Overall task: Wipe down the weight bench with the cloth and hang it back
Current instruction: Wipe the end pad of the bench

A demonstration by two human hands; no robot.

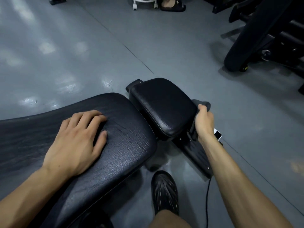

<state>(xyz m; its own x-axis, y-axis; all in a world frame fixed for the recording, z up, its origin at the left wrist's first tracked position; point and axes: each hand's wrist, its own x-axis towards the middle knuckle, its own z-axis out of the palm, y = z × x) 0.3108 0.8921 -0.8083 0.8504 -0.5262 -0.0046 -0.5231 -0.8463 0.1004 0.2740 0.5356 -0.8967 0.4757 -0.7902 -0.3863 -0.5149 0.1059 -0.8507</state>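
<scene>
While the cloth [201,104] was mostly hidden behind the seat pad [162,106], only a grey bit showed at its right edge; right hand [204,121] clenched around it; left hand [77,142] lay flat, fingers spread, on the back pad [125,145], which ran off-frame left; bare floor [82,46] all round.

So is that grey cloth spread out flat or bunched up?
Bunched up: the cloth is gripped by the right hand against the seat pad's side.

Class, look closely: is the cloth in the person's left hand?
No, the right hand grips the grey cloth; the left hand rests flat on the bench pad.
</scene>
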